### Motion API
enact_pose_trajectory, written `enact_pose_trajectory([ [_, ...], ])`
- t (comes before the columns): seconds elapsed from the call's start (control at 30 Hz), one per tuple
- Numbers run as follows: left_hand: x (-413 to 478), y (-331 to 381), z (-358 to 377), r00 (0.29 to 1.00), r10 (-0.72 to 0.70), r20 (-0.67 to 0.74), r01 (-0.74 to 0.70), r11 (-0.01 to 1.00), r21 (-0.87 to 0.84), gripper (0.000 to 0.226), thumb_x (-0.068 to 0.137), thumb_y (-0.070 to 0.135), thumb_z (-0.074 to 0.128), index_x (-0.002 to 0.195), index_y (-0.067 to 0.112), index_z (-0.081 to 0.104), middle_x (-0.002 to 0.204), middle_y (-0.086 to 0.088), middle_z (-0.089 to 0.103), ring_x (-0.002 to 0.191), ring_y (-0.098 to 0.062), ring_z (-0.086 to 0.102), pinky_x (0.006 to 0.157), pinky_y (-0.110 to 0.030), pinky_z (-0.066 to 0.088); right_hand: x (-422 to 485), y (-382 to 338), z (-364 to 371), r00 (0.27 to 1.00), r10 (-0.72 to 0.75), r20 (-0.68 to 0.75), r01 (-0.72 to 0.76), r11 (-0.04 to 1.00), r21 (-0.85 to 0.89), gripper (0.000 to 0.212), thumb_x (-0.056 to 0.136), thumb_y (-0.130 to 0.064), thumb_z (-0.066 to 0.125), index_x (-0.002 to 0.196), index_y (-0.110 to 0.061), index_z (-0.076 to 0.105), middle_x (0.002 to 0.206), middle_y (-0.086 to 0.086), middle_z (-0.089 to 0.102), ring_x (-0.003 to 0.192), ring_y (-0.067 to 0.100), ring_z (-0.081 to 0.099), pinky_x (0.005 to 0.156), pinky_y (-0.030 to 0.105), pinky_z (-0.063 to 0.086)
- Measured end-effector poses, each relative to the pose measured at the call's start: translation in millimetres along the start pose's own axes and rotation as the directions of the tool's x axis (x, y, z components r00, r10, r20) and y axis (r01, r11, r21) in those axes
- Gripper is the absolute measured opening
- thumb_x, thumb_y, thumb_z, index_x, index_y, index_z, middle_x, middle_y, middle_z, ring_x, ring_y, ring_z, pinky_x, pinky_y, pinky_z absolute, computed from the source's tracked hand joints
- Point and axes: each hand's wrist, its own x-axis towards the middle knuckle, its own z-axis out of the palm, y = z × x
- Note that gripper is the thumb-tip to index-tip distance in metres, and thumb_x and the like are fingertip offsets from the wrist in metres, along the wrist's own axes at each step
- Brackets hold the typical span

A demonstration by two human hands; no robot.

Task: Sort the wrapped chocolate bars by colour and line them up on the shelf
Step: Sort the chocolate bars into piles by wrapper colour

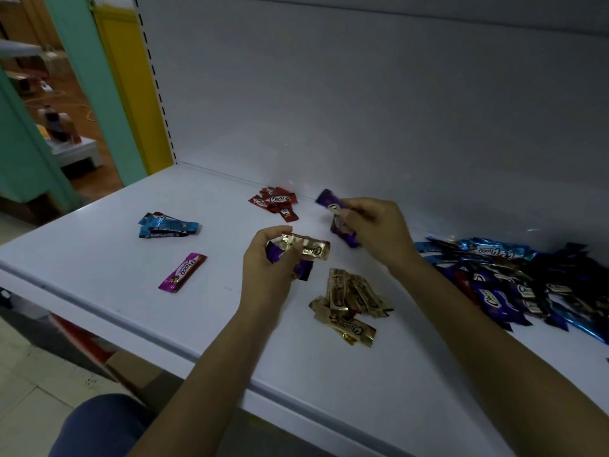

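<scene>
The gold pile (pixel 349 301) of wrapped bars lay nearest the front edge of the white shelf (pixel 296 374), just below the gap between the two hands. Up and left of that pile, the left hand (pixel 268 262) curled its fingers round a gold bar (pixel 308 249) laid across a purple bar (pixel 298 267). Up and right of the pile, the right hand (pixel 374 227) pinched another purple one (pixel 329 199) at its fingertips. A second purple bar (pixel 344 233) showed beneath the palm, but whether that one was gripped could not be told. Bare shelf ran from the pile down to the front edge, and a wide bare stretch opened to its left as far as a lone pink bar (pixel 182 272). Right of the pile, an unsorted heap (pixel 510 282) of dark blue, light blue and black wrappers crowded the shelf out to the frame's edge. Farther left of the pile sat a small blue group (pixel 168 226). Beyond the pile, a red group (pixel 275 202) lay close to the seam under the grey back panel (pixel 362 110). The wrappers were shiny foil with crimped ends and "Choco" in white script.
</scene>
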Motion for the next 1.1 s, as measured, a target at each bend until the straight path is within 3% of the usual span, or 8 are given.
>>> enact_pose_trajectory([
  [0.17,-2.0,3.3,0.9,0.999,-0.037,-0.002,0.036,0.999,-0.016,0.035,0.091,0.004,0.059,0.107,0.034,0.053,0.114,-0.009,0.061,0.105,-0.026,0.063,0.089,-0.044,0.055,5.3,40.9,-29.0,0.958,-0.097,-0.271,-0.031,0.9,-0.434,0.014,0.089,-0.02,0.063,0.101,-0.013,0.065,0.094,0.004,0.071,0.079,0.016,0.063,0.063,0.028,0.049],
  [0.33,-4.6,6.1,2.3,1.0,-0.003,0.027,0.002,1.0,0.01,0.021,0.091,0.002,0.057,0.099,0.021,0.061,0.101,-0.002,0.068,0.103,-0.024,0.064,0.084,-0.036,0.056,9.5,61.8,-25.9,0.992,-0.067,-0.111,-0.025,0.739,-0.673,0.024,0.089,-0.017,0.055,0.107,-0.018,0.071,0.104,0.004,0.071,0.095,0.022,0.06,0.09,0.038,0.042],
  [0.43,-5.8,8.1,1.8,1.0,-0.01,0.03,0.01,1.0,0.001,0.018,0.091,0.002,0.057,0.094,0.02,0.063,0.098,-0.001,0.069,0.102,-0.024,0.064,0.091,-0.048,0.054,12.5,55.3,-25.4,0.99,-0.09,-0.108,-0.016,0.694,-0.72,0.027,0.089,-0.015,0.051,0.109,-0.017,0.071,0.106,0.007,0.068,0.099,0.026,0.056,0.085,0.036,0.036],
  [0.53,-6.0,10.4,2.7,1.0,-0.022,0.021,0.023,1.0,-0.014,0.016,0.092,0.005,0.057,0.093,0.019,0.062,0.102,-0.005,0.068,0.104,-0.027,0.063,0.092,-0.052,0.052,7.0,28.2,-19.6,0.99,-0.134,-0.05,0.1,0.9,-0.424,0.025,0.089,-0.026,0.062,0.108,-0.012,0.069,0.099,0.006,0.068,0.091,0.019,0.061,0.08,0.033,0.047],
  [0.63,-5.9,11.0,1.9,0.999,-0.03,0.013,0.03,0.999,-0.039,0.013,0.092,0.005,0.058,0.093,0.018,0.062,0.103,-0.007,0.065,0.106,-0.03,0.061,0.092,-0.052,0.052,-2.0,-5.8,-7.8,0.958,-0.049,0.282,0.046,0.999,0.018,0.033,0.082,-0.031,0.07,0.11,-0.014,0.067,0.091,-0.002,0.071,0.082,0.006,0.066,0.078,0.021,0.053],
  [0.77,-6.0,10.1,0.5,0.999,-0.025,0.036,0.027,0.998,-0.052,0.017,0.092,0.005,0.058,0.102,0.019,0.06,0.109,-0.011,0.063,0.106,-0.03,0.061,0.089,-0.045,0.055,-6.8,-12.1,10.9,0.938,-0.136,0.32,0.143,0.99,0.001,0.019,0.079,-0.009,0.073,0.098,-0.013,0.073,0.088,0.003,0.073,0.08,0.015,0.069,0.079,0.028,0.057],
  [0.9,-6.0,7.5,-1.0,0.996,-0.069,0.056,0.073,0.995,-0.069,0.039,0.09,-0.003,0.058,0.112,0.029,0.052,0.119,-0.007,0.061,0.108,-0.02,0.061,0.096,-0.037,0.051,-3.4,-4.0,9.9,0.973,-0.06,0.222,0.06,0.998,0.006,0.01,0.081,-0.006,0.071,0.087,-0.014,0.072,0.082,0.005,0.071,0.075,0.018,0.067,0.074,0.033,0.057],
  [1.1,-6.0,11.0,2.3,0.994,-0.037,0.107,0.049,0.993,-0.111,0.052,0.092,-0.009,0.05,0.128,0.026,0.037,0.117,-0.005,0.062,0.112,-0.018,0.062,0.106,-0.037,0.043,-2.1,-7.0,-21.6,0.984,0.054,0.171,-0.064,0.997,0.052,0.016,0.082,-0.004,0.069,0.076,-0.019,0.067,0.071,-0.004,0.066,0.062,0.0,0.06,0.066,0.018,0.05],
])
